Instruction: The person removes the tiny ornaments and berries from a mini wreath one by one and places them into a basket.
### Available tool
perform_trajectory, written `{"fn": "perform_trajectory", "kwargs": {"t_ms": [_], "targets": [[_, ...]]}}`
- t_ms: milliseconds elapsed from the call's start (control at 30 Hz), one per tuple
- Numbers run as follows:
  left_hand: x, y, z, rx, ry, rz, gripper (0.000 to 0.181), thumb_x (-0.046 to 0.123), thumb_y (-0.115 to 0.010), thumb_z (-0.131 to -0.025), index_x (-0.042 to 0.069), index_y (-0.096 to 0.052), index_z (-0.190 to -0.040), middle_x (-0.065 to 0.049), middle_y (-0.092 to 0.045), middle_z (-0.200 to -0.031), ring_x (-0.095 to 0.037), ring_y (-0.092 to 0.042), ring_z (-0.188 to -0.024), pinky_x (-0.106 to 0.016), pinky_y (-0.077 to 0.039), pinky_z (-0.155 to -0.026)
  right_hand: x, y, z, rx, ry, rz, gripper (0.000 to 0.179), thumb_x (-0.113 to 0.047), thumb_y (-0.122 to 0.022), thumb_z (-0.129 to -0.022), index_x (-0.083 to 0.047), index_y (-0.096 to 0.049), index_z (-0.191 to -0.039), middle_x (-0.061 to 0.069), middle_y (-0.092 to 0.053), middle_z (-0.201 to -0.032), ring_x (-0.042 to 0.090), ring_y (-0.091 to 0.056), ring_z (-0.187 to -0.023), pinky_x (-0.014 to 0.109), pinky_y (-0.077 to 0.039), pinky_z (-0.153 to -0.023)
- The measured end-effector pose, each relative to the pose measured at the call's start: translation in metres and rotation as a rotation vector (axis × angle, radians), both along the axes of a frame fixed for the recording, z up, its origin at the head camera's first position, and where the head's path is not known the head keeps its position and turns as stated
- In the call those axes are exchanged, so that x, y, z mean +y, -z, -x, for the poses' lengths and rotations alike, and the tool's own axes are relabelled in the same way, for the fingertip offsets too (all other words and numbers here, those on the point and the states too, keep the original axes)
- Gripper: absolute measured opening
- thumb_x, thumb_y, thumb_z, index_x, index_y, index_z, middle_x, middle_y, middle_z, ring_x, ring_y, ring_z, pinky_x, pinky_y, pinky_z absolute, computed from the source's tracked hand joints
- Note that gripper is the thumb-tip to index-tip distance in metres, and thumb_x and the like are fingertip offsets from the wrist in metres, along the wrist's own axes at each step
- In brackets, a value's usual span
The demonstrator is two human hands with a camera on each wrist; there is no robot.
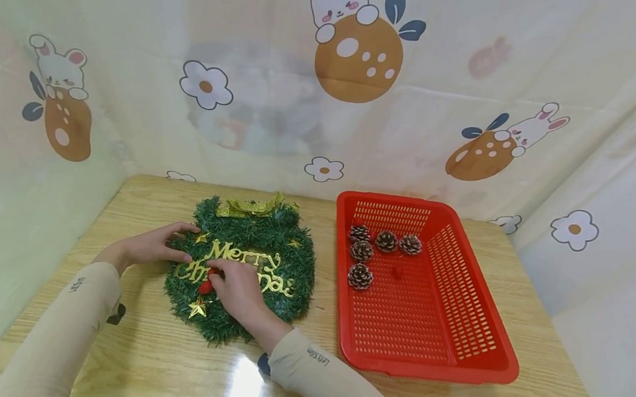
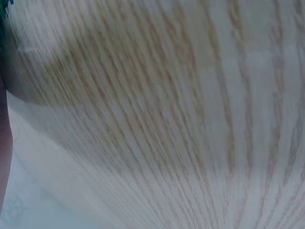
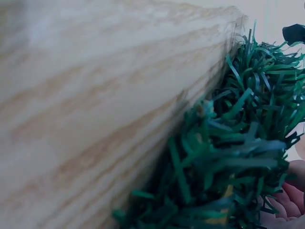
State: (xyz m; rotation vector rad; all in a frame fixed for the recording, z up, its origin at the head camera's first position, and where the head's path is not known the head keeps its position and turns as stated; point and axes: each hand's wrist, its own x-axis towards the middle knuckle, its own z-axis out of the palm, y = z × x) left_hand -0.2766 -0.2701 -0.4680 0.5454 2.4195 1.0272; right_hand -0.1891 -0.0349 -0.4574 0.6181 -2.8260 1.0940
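Note:
A green tinsel wreath [image 1: 296,275] lies on the wooden table, with gold "Merry Christmas" lettering [image 1: 232,251] across its middle. My left hand [image 1: 159,243] rests on its left edge, thumb and fingers spread apart. Over the lower left of the lettering, my right hand [image 1: 241,292] pinches a small red ball [image 1: 211,272] between thumb and index finger. Another red ornament [image 1: 205,288] sits just beneath it, above a gold star [image 1: 197,307]. The right wrist view shows the wreath's tinsel [image 3: 205,167] close up, the fingers partly hidden behind it. Mostly tabletop [image 2: 157,95] fills the left wrist view.
Right of the wreath stands a red plastic basket [image 1: 421,365] holding several pinecones [image 1: 362,251] and one small red ball [image 1: 397,272]. A gold bow [image 1: 248,208] tops the wreath. Behind the table hangs a patterned curtain [image 1: 268,134].

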Motion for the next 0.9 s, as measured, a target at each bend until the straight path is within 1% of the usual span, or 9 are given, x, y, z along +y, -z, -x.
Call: {"fn": "perform_trajectory", "kwargs": {"t_ms": [33,67,167,267,300,400,467,667,900], "targets": [[0.000,0.000,0.000,-0.002,0.000,0.000,0.070,0.038,-0.066,-0.083,0.021,-0.030,-0.141,-0.017,-0.028,-0.145,-0.042,-0.027,-0.132,-0.061,-0.030,-0.099,0.001,-0.001,0.000,-0.003,0.000,0.015,0.026,-0.017,-0.060,-0.090,-0.018,-0.066,-0.115,-0.002,-0.070,-0.099,0.000,-0.046,-0.048,0.015,-0.040,-0.049],[0.000,0.000,0.000,-0.004,0.002,-0.001,0.071,0.038,-0.066,-0.083,0.020,-0.029,-0.142,-0.018,-0.027,-0.145,-0.043,-0.027,-0.132,-0.061,-0.030,-0.099,0.001,-0.002,-0.001,0.005,0.006,0.022,0.025,-0.017,-0.060,-0.090,-0.017,-0.066,-0.115,-0.002,-0.071,-0.097,0.000,-0.045,-0.047,0.017,-0.044,-0.053],[0.000,-0.001,0.000,-0.007,-0.003,-0.001,0.071,0.038,-0.066,-0.083,0.020,-0.029,-0.142,-0.018,-0.026,-0.146,-0.044,-0.026,-0.132,-0.061,-0.030,-0.098,0.003,-0.006,0.000,0.023,0.017,0.062,0.025,-0.018,-0.060,-0.090,-0.015,-0.066,-0.114,-0.001,-0.071,-0.091,0.003,-0.047,-0.046,0.022,-0.048,-0.056],[0.001,-0.001,-0.001,-0.010,-0.008,-0.006,0.072,0.037,-0.066,-0.083,0.020,-0.029,-0.141,-0.018,-0.026,-0.146,-0.044,-0.025,-0.132,-0.061,-0.031,-0.098,0.004,-0.012,0.002,0.006,0.050,0.115,0.026,-0.020,-0.061,-0.090,-0.015,-0.066,-0.114,-0.003,-0.071,-0.094,0.003,-0.060,-0.063,0.021,-0.050,-0.066],[0.001,-0.001,-0.001,-0.009,-0.009,-0.004,0.072,0.037,-0.066,-0.083,0.019,-0.029,-0.142,-0.019,-0.026,-0.146,-0.044,-0.025,-0.132,-0.061,-0.031,-0.098,0.005,-0.016,0.003,-0.022,0.058,0.156,0.026,-0.020,-0.061,-0.090,-0.015,-0.065,-0.115,-0.003,-0.070,-0.098,0.005,-0.063,-0.071,0.018,-0.050,-0.064],[0.002,-0.002,-0.001,-0.013,-0.010,-0.007,0.071,0.037,-0.066,-0.083,0.019,-0.029,-0.142,-0.019,-0.025,-0.146,-0.045,-0.024,-0.132,-0.061,-0.029,-0.100,0.007,-0.027,0.005,-0.101,0.094,0.266,0.027,-0.022,-0.060,-0.090,-0.018,-0.064,-0.116,-0.004,-0.067,-0.110,0.006,-0.064,-0.096,0.016,-0.050,-0.076],[0.003,-0.003,-0.002,-0.013,-0.009,-0.008,0.071,0.036,-0.066,-0.084,0.019,-0.029,-0.142,-0.019,-0.025,-0.146,-0.045,-0.024,-0.132,-0.062,-0.028,-0.100,0.009,-0.035,0.008,-0.136,0.110,0.330,0.027,-0.022,-0.060,-0.090,-0.019,-0.062,-0.117,-0.005,-0.065,-0.114,0.006,-0.062,-0.101,0.018,-0.051,-0.079],[0.002,-0.003,-0.002,-0.005,-0.016,0.003,0.071,0.037,-0.066,-0.083,0.019,-0.029,-0.141,-0.019,-0.025,-0.146,-0.045,-0.025,-0.132,-0.062,-0.026,-0.101,0.016,-0.058,0.018,-0.144,0.152,0.398,0.027,-0.023,-0.062,-0.089,-0.022,-0.062,-0.116,-0.006,-0.065,-0.113,0.005,-0.062,-0.101,0.019,-0.052,-0.078],[0.002,-0.001,0.000,-0.003,-0.027,0.013,0.073,0.040,-0.067,-0.082,0.022,-0.029,-0.141,-0.017,-0.026,-0.146,-0.043,-0.026,-0.133,-0.062,-0.026,-0.102,0.031,-0.078,0.033,-0.105,0.196,0.377,0.029,-0.025,-0.063,-0.088,-0.022,-0.063,-0.117,-0.006,-0.065,-0.114,0.006,-0.063,-0.101,0.021,-0.052,-0.080]]}}
